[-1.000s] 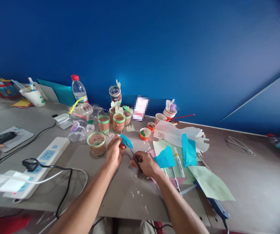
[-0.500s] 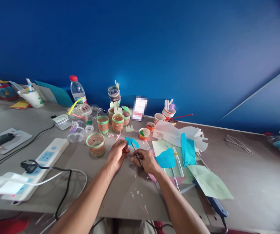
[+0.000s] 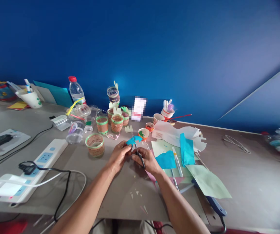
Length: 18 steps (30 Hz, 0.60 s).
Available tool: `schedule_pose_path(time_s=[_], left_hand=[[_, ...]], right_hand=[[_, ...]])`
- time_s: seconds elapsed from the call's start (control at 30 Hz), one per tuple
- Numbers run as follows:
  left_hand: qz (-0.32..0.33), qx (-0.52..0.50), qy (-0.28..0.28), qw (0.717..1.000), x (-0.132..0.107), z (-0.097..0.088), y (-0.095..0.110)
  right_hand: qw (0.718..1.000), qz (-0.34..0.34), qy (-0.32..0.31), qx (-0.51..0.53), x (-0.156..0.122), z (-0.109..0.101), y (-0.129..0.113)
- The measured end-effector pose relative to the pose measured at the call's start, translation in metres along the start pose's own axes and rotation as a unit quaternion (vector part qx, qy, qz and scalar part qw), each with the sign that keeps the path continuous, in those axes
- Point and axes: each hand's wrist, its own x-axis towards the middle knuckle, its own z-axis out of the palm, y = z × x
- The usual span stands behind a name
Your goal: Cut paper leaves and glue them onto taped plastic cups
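Observation:
Between thumb and fingers, my left hand (image 3: 119,154) pinches a small piece of blue paper (image 3: 131,141). My right hand (image 3: 147,160) is closed round the dark handles of a pair of scissors (image 3: 140,155), whose blades point away from me and lie across the blue paper. Left of my hands stands an open round pot (image 3: 95,147), brown with a pale green rim. Behind it are several similar brown pots (image 3: 117,123), some with pale green paper cut-outs at the rim. Larger blue paper pieces (image 3: 165,159) lie right of my right hand.
Green sheets (image 3: 209,181), a white marker (image 3: 177,162) and a blue tool (image 3: 214,205) with a cord lie to the right. Small orange cups (image 3: 143,134) stand beyond my hands. On the left are a power strip (image 3: 53,148) with cables and a water bottle (image 3: 76,91). Paper scraps (image 3: 137,192) dot the table's front.
The blue paper has turned in my left hand and shifted slightly right. The scissors' blades now reach across it at a steeper angle. The view has shifted slightly.

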Motion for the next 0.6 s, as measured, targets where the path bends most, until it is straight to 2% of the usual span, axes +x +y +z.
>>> schedule_pose_path(time_s=[0.13, 0.27, 0.37, 0.6], left_hand=[[0.016, 0.020, -0.023, 0.999, -0.0015, 0.0007, -0.0010], [0.048, 0.081, -0.034, 0.995, -0.0053, 0.0018, 0.0023], [0.085, 0.123, -0.024, 0.988, -0.0064, 0.0013, 0.0039], [0.131, 0.116, 0.015, 0.984, -0.0041, 0.0001, 0.0035]], right_hand=[[1.000, 0.000, -0.005, 0.018, -0.0011, -0.0010, -0.0004], [1.000, -0.004, -0.009, 0.029, -0.0011, -0.0027, 0.0024], [0.999, -0.011, -0.021, 0.029, -0.0014, -0.0040, 0.0034], [0.999, 0.008, -0.042, 0.029, -0.0039, -0.0012, -0.0019]])
